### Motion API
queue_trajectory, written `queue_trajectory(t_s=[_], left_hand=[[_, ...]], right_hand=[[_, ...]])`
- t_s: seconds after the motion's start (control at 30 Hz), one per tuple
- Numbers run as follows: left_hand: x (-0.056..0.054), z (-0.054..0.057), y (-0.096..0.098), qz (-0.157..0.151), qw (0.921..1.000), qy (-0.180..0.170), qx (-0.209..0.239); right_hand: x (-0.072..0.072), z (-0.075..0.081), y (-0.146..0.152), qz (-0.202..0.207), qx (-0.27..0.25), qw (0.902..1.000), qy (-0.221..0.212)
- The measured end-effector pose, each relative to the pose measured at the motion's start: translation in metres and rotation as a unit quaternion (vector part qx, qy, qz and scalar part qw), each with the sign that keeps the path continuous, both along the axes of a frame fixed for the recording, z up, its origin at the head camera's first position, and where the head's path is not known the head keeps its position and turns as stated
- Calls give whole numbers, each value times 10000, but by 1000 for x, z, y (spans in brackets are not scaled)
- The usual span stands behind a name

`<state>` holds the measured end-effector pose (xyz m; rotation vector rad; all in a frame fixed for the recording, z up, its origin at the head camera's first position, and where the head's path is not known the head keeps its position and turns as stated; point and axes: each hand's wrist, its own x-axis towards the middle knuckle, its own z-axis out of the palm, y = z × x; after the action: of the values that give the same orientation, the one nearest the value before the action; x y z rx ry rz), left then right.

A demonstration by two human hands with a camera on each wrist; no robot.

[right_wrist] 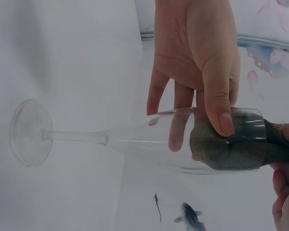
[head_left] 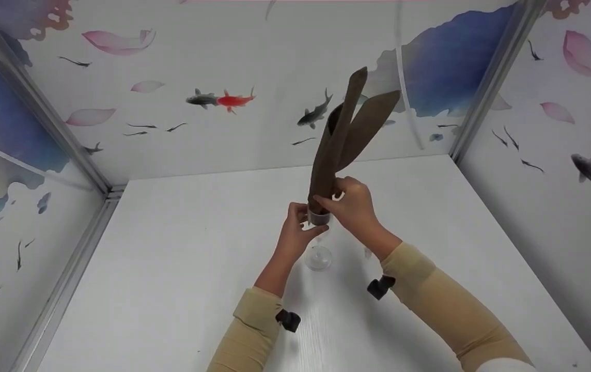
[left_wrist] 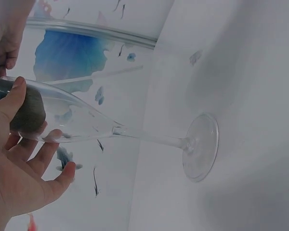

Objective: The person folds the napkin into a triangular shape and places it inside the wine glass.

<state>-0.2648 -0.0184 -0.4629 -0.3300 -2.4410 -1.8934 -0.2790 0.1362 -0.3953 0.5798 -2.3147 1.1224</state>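
Observation:
My left hand (head_left: 295, 232) grips a clear stemmed flute glass (right_wrist: 151, 139) around the upper part of its bowl. The glass stands upright on its round foot, over the white table. A brown cloth napkin (head_left: 344, 134), folded into a long bundle with leaf-like points, rises out of the rim. Its rounded lower end (left_wrist: 30, 113) shows through the glass, inside the top of the bowl. Just above the rim, my right hand (head_left: 356, 206) pinches the napkin between thumb and fingers. In the right wrist view, the left thumb lies along the bowl's outside.
A white table (head_left: 182, 268) lies beneath both hands. White panels (head_left: 233, 57) painted with fish, petals and blue washes enclose its back and sides, with metal posts (head_left: 486, 77) at the corners. Small black cameras (head_left: 288, 320) sit on both wrists.

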Motion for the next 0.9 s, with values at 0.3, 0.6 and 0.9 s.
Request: queue_trajectory(t_s=[0.3, 0.6, 0.9], left_hand=[[2, 0, 1, 19, 10000, -7, 89], [3, 1, 1, -28, 10000, -62, 63], [4, 0, 4, 223, 9994, -263, 62]], right_hand=[[3, -5, 1, -7, 424, 9985, -358], [3, 0, 1, 110, 929, 9928, -747], [4, 1, -2, -142, 972, 9932, -618]])
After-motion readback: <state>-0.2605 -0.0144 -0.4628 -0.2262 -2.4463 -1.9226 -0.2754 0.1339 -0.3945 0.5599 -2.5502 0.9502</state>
